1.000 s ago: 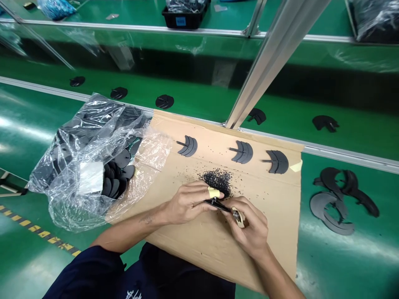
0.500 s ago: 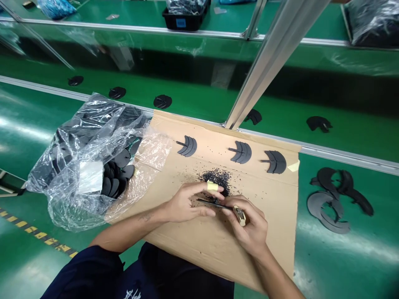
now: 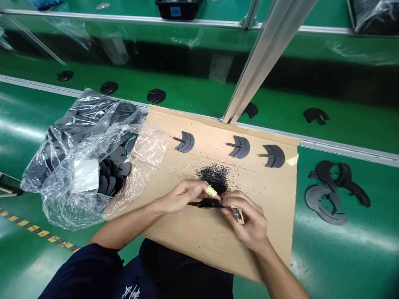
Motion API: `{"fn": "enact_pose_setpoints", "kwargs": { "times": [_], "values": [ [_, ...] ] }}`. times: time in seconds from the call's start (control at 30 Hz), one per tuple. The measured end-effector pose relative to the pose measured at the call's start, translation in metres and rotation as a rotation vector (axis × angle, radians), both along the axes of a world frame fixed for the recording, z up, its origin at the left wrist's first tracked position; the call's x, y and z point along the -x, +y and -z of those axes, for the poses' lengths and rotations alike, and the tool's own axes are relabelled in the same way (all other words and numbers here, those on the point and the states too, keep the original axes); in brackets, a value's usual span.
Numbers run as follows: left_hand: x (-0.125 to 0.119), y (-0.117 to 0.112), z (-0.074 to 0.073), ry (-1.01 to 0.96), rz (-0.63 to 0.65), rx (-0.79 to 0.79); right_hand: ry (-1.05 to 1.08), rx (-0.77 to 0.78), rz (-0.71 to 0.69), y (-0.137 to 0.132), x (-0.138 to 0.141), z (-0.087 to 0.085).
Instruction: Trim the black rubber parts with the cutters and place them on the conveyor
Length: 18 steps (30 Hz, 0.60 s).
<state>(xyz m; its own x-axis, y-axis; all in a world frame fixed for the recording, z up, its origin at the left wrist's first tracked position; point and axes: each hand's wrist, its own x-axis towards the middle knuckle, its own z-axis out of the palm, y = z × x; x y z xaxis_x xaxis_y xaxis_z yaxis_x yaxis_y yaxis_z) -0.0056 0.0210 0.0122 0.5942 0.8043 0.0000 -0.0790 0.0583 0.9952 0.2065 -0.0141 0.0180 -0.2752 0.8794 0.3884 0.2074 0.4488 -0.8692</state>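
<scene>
Where left fingers (image 3: 195, 191) meet right fingers (image 3: 245, 203), black piece (image 3: 207, 203), held between

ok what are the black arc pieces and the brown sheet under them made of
The black arc pieces look like moulded rubber or plastic: matte, no shine, though which is unclear. The brown sheet looks like cardboard: plain matte tan, with a crease.

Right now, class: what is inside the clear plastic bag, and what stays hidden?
Stacked black rounded pieces show through the clear plastic bag; those deeper in are hidden by crumpled film and a white label.
</scene>
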Motion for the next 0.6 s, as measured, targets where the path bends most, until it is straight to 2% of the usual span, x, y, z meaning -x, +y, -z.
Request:
{"fn": "enact_pose_setpoints", "kwargs": {
  "times": [0.07, 0.13, 0.2, 0.33, 0.43, 0.6],
  "values": [
    [0.002, 0.001, 0.002, 0.022, 0.055, 0.116, -0.011, 0.014, -0.037, 0.0, -0.001, 0.001],
    [0.004, 0.003, 0.004, 0.038, 0.096, 0.156, -0.018, 0.027, -0.085, 0.0, -0.002, 0.002],
    [0.005, 0.004, 0.004, 0.046, 0.1, 0.122, -0.024, 0.035, -0.117, 0.0, -0.003, 0.005],
    [0.005, 0.007, 0.0, 0.118, 0.083, -0.046, -0.046, 0.024, -0.127, 0.001, -0.004, 0.009],
    [0.004, 0.008, -0.002, 0.152, 0.056, -0.128, -0.078, -0.02, -0.092, 0.0, -0.002, 0.011],
    [0.0, 0.006, 0.001, 0.052, -0.036, -0.067, -0.127, -0.158, 0.062, -0.002, 0.003, 0.01]
  ]
}}
